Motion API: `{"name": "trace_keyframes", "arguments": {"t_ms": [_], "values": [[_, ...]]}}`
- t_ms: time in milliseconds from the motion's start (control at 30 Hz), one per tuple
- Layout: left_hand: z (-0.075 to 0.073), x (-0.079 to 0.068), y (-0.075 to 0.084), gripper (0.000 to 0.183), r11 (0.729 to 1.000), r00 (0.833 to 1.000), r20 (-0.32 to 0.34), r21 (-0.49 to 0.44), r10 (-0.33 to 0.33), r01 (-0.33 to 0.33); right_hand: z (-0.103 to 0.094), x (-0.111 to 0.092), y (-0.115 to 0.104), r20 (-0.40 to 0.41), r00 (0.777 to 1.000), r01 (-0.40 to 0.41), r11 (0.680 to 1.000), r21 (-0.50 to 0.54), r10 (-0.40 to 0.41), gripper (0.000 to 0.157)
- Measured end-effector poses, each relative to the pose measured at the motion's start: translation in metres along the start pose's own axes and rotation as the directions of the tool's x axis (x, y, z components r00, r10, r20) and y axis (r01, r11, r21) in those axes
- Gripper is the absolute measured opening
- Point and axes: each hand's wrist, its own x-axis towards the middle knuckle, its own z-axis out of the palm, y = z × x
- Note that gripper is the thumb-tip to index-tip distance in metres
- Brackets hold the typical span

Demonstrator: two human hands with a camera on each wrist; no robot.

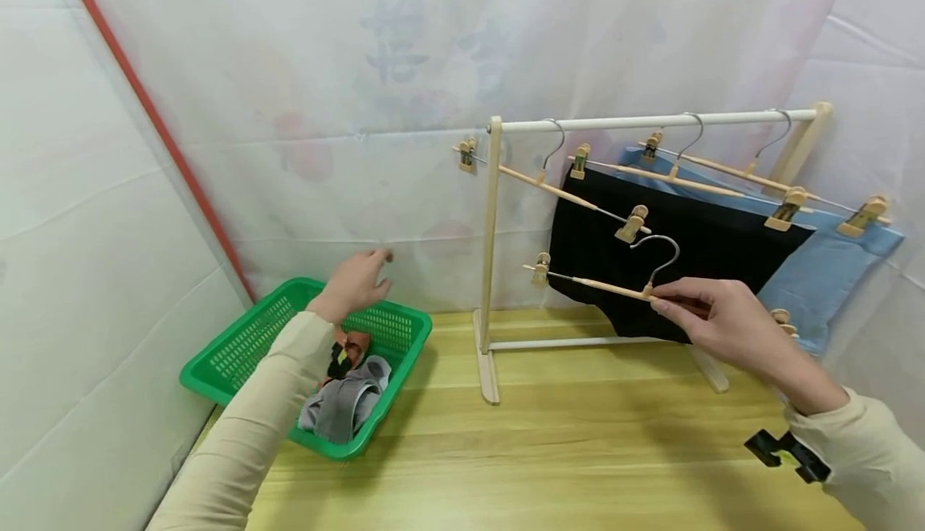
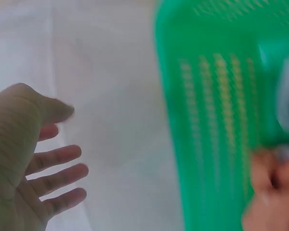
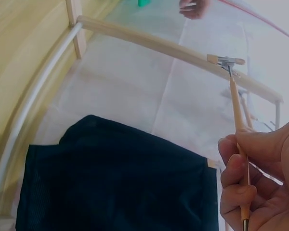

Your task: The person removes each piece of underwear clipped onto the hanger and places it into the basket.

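Pinched at its middle by my right hand (image 1: 723,322) is a clip hanger (image 1: 614,286) with a wooden bar and metal hook, held in front of the rack. In the right wrist view the thumb and fingers curl round the hanger's bar (image 3: 237,106). My left hand (image 1: 356,283) is over the far side of a green basket (image 1: 422,330), its fingers loosely spread and holding nothing. Inside the basket lie a grey garment (image 1: 347,402) and an orange-brown garment (image 1: 354,346). The left wrist view shows the left hand (image 2: 43,163) apart from the basket's rim (image 2: 171,120).
A wooden rack (image 1: 491,258) with a white rail stands at the right. On it hang an empty clip hanger (image 1: 556,189), black briefs (image 1: 650,234) and a light blue garment (image 1: 809,290). A wood-grain table (image 1: 506,459) lies below, with white cloth walls (image 1: 325,57) around.
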Motion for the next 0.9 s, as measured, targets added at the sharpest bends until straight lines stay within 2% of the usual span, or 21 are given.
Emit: {"name": "trace_keyframes", "arguments": {"t_ms": [100,200,300,467,533,633,767,900], "values": [[-0.004,0.013,0.027,0.041,0.994,0.999,-0.017,-0.104,0.045,-0.046,-0.007,0.000,0.004,0.004,1.000,0.010,1.000,-0.025,-0.010,0.015],[-0.009,0.024,0.054,0.047,0.974,0.996,-0.031,-0.211,0.080,-0.085,-0.014,0.002,0.010,0.007,1.000,0.007,0.999,-0.049,-0.007,0.014],[-0.011,0.035,0.079,0.055,0.943,0.995,-0.030,-0.317,0.100,-0.104,-0.022,0.003,0.017,0.020,1.000,-0.011,0.998,-0.068,0.013,0.014],[-0.006,0.055,0.110,0.066,0.875,0.997,-0.034,-0.478,0.071,-0.079,-0.033,0.005,0.028,0.063,0.996,-0.058,0.994,-0.089,0.063,0.014],[-0.002,0.063,0.119,0.067,0.841,0.998,-0.048,-0.537,0.045,-0.064,-0.036,0.008,0.031,0.086,0.993,-0.077,0.992,-0.103,0.086,0.014],[0.006,0.072,0.127,0.065,0.768,0.997,-0.076,-0.637,0.018,-0.063,-0.040,0.012,0.036,0.120,0.985,-0.108,0.985,-0.133,0.124,0.016],[0.015,0.082,0.132,0.049,0.693,0.991,-0.132,-0.715,-0.007,-0.090,-0.047,0.019,0.043,0.154,0.973,-0.142,0.975,-0.174,0.169,0.019],[0.019,0.088,0.132,0.032,0.663,0.981,-0.189,-0.739,-0.039,-0.115,-0.055,0.031,0.048,0.174,0.962,-0.172,0.963,-0.209,0.209,0.021]]}}
